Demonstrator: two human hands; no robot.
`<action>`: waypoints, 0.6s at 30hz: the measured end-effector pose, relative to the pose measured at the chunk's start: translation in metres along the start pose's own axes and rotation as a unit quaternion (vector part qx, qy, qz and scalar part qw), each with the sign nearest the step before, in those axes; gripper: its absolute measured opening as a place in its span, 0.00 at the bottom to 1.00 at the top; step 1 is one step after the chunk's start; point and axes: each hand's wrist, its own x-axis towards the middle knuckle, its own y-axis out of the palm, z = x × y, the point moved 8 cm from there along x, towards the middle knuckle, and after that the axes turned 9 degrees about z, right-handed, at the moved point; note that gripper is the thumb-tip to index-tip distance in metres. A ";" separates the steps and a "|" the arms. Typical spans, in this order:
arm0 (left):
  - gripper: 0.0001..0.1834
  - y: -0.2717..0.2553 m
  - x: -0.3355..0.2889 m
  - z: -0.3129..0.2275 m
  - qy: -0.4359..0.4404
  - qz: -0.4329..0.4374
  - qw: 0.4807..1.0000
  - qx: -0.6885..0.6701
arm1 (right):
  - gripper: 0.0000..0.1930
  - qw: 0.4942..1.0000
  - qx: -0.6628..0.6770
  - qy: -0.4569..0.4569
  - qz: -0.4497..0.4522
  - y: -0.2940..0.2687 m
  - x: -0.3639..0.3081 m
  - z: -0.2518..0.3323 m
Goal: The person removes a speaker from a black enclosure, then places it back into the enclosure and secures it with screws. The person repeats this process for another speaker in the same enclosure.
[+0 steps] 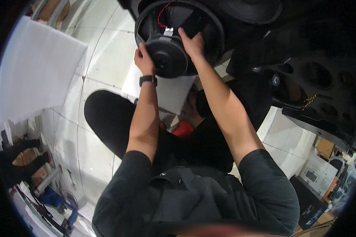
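A large black speaker driver (168,55) is tilted in front of me, its round magnet and ribbed basket facing up toward me. My left hand (145,63), below a dark wristwatch (148,80), grips the driver's left side beside the magnet. Some of its fingers are hidden behind the frame. On the other side my right hand (192,45) has its thumb up along the basket and its fingers curled into the frame. A twisted red wire (160,19) runs to the pale terminal (168,31) between the hands. Under the driver lies a white sheet (166,93).
Black speaker cabinets (316,77) with round openings stand at the right, one with a yellow-black wire (310,101) hanging out. A big white panel (43,67) is at the left. Boxes (318,173) pile up lower right; a red object (182,128) sits between my legs.
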 end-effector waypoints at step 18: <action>0.31 0.002 -0.002 0.003 -0.007 0.110 0.993 0.046 | 0.57 0.998 -0.040 -0.026 -0.037 0.003 0.008 -0.002</action>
